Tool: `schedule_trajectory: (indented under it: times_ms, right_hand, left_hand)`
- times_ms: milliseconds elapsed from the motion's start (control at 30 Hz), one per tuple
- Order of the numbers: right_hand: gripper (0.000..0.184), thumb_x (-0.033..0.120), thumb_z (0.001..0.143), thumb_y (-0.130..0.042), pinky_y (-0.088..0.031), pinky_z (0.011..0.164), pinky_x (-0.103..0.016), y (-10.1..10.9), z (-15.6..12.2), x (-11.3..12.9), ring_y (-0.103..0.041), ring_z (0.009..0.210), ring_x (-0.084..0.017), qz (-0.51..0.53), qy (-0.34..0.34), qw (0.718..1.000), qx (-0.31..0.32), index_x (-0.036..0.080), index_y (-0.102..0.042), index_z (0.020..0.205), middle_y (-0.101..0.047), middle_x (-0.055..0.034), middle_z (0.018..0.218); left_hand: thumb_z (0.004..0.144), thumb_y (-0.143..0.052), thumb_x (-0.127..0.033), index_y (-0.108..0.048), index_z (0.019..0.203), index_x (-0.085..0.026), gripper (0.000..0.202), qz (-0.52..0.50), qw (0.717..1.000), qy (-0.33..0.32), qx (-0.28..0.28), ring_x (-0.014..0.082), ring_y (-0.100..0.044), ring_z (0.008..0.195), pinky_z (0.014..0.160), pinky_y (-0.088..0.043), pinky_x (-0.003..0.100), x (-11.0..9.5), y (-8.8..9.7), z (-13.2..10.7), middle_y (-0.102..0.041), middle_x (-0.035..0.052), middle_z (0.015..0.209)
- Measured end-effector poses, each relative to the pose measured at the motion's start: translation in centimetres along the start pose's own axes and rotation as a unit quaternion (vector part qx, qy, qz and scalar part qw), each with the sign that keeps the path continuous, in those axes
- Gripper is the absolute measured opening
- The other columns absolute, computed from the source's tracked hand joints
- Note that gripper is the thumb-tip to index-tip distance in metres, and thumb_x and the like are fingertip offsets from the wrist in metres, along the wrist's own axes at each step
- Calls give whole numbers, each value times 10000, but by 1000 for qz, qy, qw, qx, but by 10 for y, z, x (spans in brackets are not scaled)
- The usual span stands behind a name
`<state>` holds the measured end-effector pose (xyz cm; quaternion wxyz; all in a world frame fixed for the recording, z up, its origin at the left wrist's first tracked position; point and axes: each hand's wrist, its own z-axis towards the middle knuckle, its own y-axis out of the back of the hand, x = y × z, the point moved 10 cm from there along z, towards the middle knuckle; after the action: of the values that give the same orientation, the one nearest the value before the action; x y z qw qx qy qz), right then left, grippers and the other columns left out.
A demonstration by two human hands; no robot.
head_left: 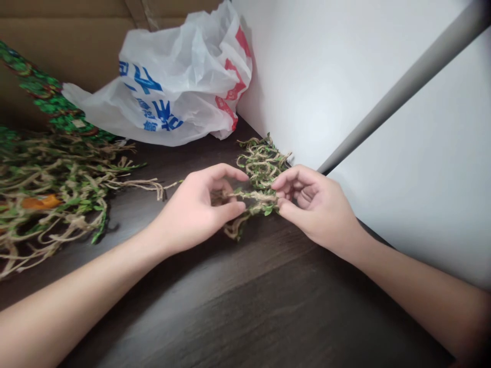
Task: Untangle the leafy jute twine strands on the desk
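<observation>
My left hand (195, 209) curls loosely around a strand of jute twine with small green leaves (255, 196). Its thumb and index finger are apart, while the other fingers bend behind the strand, partly hidden. At the strand's other side, my right hand (316, 202) pinches the twine between thumb and fingertips. The strand runs nearly level between both hands, just above the table. Beyond them lies a small heap of the same leafy twine (261, 161), with a loop hanging below my left thumb.
On the left lies a large tangled pile of leafy twine strands (65, 204) with an orange piece (42, 202) in it. Behind are a green braided bundle (49, 97), a white plastic bag (172, 76) and a cardboard box (69, 41). A white panel (307, 76) with a grey bar (399, 87) borders the dark table (238, 306).
</observation>
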<state>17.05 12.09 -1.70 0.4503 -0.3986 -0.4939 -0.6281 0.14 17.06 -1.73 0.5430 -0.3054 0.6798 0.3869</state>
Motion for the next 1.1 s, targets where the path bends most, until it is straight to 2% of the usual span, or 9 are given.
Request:
schedule_trajectory:
  times_ms: [100, 200, 367, 567, 667, 800, 867, 967, 1100]
  right_hand:
    - [236, 49, 761, -667, -488, 716, -310, -1, -1, 2, -591, 755, -146, -5, -1, 1000, 2, 219, -646, 924, -638, 10, 843]
    - [233, 55, 755, -667, -491, 711, -314, -2, -1, 2, -592, 748, -149, -15, -2, 1000, -2, 219, -647, 920, -640, 7, 843]
    - [240, 51, 761, -660, -505, 719, -320, -1, -2, 5, -601, 750, -155, -46, 20, 999, -6, 227, -642, 922, -648, 6, 842]
    - [253, 52, 785, -663, -504, 734, -326, 8, 0, 7, -615, 775, -163, -117, 43, 992, -19, 241, -653, 953, -663, 7, 867]
    - [254, 44, 770, -667, -494, 728, -335, 20, 3, 7, -604, 762, -166, -117, 45, 990, -56, 246, -657, 925, -654, 9, 850]
    - [264, 23, 731, -689, -487, 695, -316, 25, 8, 1, -602, 749, -158, -35, 20, 996, -82, 239, -676, 881, -654, 14, 822]
    - [249, 22, 725, -687, -497, 683, -292, 27, 9, -7, -606, 733, -142, 65, -18, 993, -97, 231, -689, 859, -652, 20, 802]
    - [200, 41, 743, -664, -537, 707, -271, 23, 9, -19, -628, 730, -126, 240, -86, 961, -108, 221, -668, 829, -654, 27, 785]
    - [221, 51, 753, -648, -543, 677, -243, 9, 6, -25, -642, 686, -111, 374, -156, 912, -69, 228, -630, 883, -607, 56, 741]
  left_hand:
    - [779, -831, -169, -805, 1000, -209, 226, 127, 982, -84, -115, 148, -583, 654, 633, -443, 244, -14, 18, -5, -708, 12, 750]
    - [797, -830, -220, -788, 855, -192, 77, 65, 982, -81, -160, 142, -564, 621, 589, -414, 244, -9, 25, -5, -702, 18, 717]
    - [866, -772, -376, -564, 575, -196, 400, -96, 993, 44, -47, 82, -391, 397, 424, -296, 224, 18, -1, 5, -501, -30, 475]
    - [880, -703, -561, -675, 557, -179, 501, 66, 964, 211, 146, 96, -351, 334, 346, -197, 215, 36, -24, -14, -530, 39, 391]
    - [846, -764, -500, -754, 644, -178, 380, 91, 949, 193, 234, 91, -358, 369, 360, -215, 217, 26, -29, -20, -627, 51, 494]
    - [856, -780, -421, -701, 553, -178, 396, -83, 964, 73, 240, 157, -577, 582, 547, -461, 259, -5, -29, -13, -693, 88, 659]
    - [900, -738, -442, -650, 543, -175, 454, -160, 954, 74, 242, 182, -636, 619, 574, -503, 282, -6, -28, -13, -713, 110, 717]
    - [967, -655, -475, -654, 653, -170, 438, -186, 936, 138, 266, 110, -514, 391, 357, -311, 220, 10, -32, -15, -707, 98, 686]
    - [1015, -598, -472, -711, 750, -144, 437, -123, 929, 164, 309, 47, -386, 312, 322, -184, 174, 24, -31, -13, -710, 90, 627]
